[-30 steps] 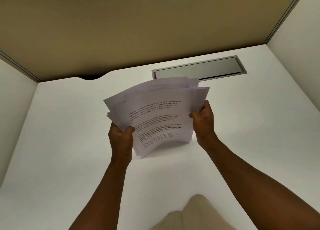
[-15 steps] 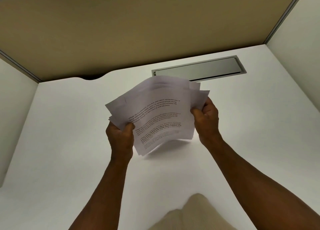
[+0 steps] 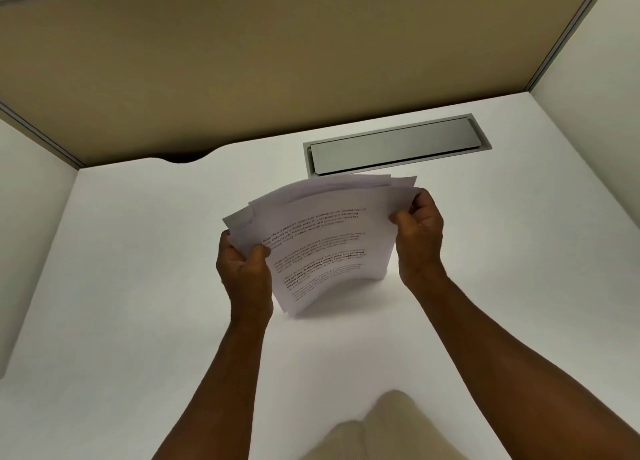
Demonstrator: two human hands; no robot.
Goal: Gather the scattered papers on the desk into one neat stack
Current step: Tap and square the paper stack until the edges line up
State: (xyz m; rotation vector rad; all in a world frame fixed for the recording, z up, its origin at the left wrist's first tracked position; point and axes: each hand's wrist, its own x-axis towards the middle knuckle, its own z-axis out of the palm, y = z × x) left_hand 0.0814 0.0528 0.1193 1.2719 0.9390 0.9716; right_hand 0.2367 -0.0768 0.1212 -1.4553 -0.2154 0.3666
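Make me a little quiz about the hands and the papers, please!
1. True or false: the bundle of white printed papers lies flat on the white desk.
2. Which hand grips the bundle near its top corner? A left hand B right hand
3. Fill in: the top edges of the sheets are ____ (even or uneven).

Key:
1. False; both hands hold it upright, lower edge at the desk.
2. B
3. uneven

We see white papers [image 3: 325, 248] carrying lines of black print, some of it bold. The surface [image 3: 138, 269] is plain white, the hatch [image 3: 391, 146] silver-grey, and the back panel [image 3: 277, 54] flat tan.
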